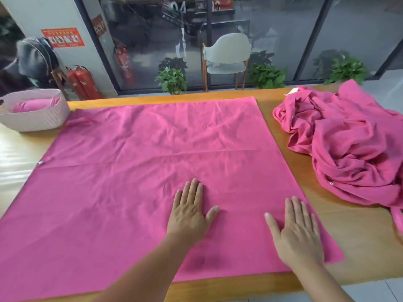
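A large pink cloth (135, 171) lies spread flat over the wooden table (353, 243), lightly creased. My left hand (189, 212) presses flat on it near the middle front, fingers straight and together. My right hand (298, 232) lies flat on the cloth close to its right edge, fingers straight. Neither hand grips anything. A small metal snap (40, 163) shows at the cloth's left edge.
A crumpled heap of pink cloths (353, 144) covers the table's right side. A pale ribbed basket (32, 120) with a rolled pink cloth (30, 105) inside stands at the back left. Beyond the table are a chair (225, 59), potted plants (172, 80) and red fire extinguishers (81, 81).
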Demonstrator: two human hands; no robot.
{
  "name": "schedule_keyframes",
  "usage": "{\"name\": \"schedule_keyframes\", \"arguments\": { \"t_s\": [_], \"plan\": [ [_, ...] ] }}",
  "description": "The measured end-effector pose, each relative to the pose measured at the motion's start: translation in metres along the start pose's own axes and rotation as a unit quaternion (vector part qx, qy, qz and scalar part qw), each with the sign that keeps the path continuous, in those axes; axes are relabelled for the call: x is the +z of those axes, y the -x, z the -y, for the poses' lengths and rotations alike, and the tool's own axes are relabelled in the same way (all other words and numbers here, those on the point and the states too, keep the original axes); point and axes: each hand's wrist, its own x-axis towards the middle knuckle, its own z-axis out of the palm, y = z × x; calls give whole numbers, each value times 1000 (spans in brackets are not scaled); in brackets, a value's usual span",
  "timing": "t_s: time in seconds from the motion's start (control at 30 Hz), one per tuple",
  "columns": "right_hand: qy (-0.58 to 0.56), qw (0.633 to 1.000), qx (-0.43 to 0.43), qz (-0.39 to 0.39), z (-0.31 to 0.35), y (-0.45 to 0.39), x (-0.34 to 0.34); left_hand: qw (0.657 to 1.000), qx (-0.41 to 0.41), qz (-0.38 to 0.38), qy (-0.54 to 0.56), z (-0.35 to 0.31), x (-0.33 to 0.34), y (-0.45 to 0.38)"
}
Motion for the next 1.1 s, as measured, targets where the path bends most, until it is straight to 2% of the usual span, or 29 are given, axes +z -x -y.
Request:
{"name": "schedule_keyframes", "arguments": {
  "t_s": [0.1, 0.2, 0.3, 0.37, 0.47, 0.57, 0.63, 0.7, 0.77, 0.83, 0.93, 1.1],
  "plan": [
    [-12, 999, 47, 1, 12, 6, -8, 998, -37, -34, 34, 34, -2, 12],
    [-68, 996, -56, -16, 73, 12, -9, 993, -92, -57, 45, 77, -5, 21],
    [-81, 984, -161, -3, 132, 23, 5, 994, -101, -42, 23, 110, -6, 41],
    [-36, 984, -177, 0, 137, 26, 16, 993, -107, -44, 14, 131, -8, 56],
    [-6, 989, -149, -3, 120, 28, 19, 991, -132, -38, 11, 160, -12, 70],
    [-73, 979, -187, -33, 125, 38, 8, 994, -79, -34, 60, 169, -17, 80],
    [-160, 954, -243, -69, 136, 55, -1, 992, -20, -57, 115, 164, -23, 91],
    [-208, 926, -312, -53, 148, 75, -10, 982, 54, -90, 156, 161, -28, 107],
    [-186, 911, -365, 39, 155, 94, -16, 975, 118, -68, 178, 159, -33, 121],
    [-136, 901, -399, 104, 156, 103, -16, 973, 152, 17, 173, 161, -40, 131],
    [-62, 897, -423, 115, 154, 106, -17, 974, 174, 76, 125, 166, -45, 136],
    [-20, 896, -436, 79, 163, 104, -18, 974, 195, 48, 101, 165, -45, 139]
  ]
}}
